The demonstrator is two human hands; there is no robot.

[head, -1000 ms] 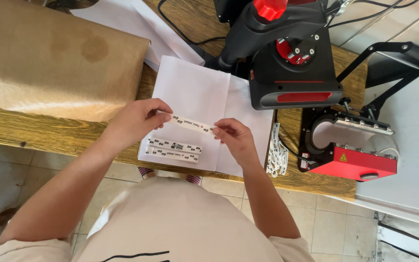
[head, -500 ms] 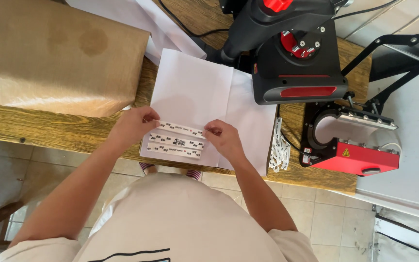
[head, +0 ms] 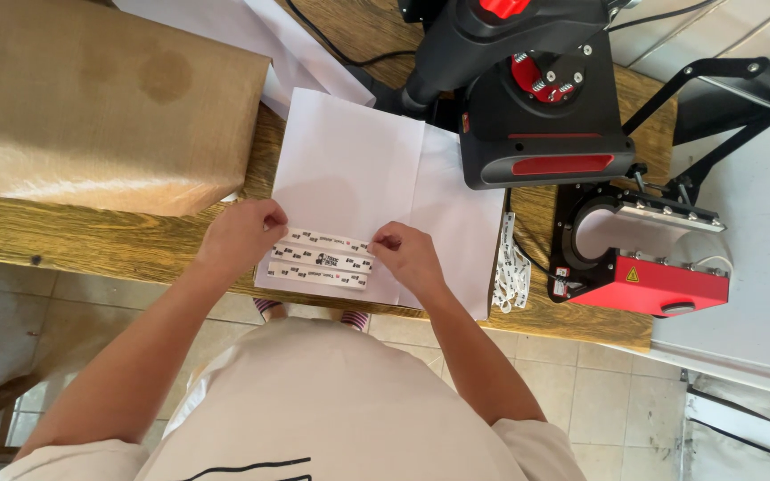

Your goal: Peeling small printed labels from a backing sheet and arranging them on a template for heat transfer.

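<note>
Strips of narrow white printed paper (head: pixel 321 258) lie stacked in three rows on the white paper sheet (head: pixel 358 169) at centre frame. Left hand (head: pixel 241 233) and right hand (head: pixel 407 256) pinch the top strip's ends, now lowered from a second ago.

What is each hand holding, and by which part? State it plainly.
Both hands hold one narrow white printed strip by its ends: the left hand pinches the left end, the right hand the right end, over similar strips on white paper.
</note>
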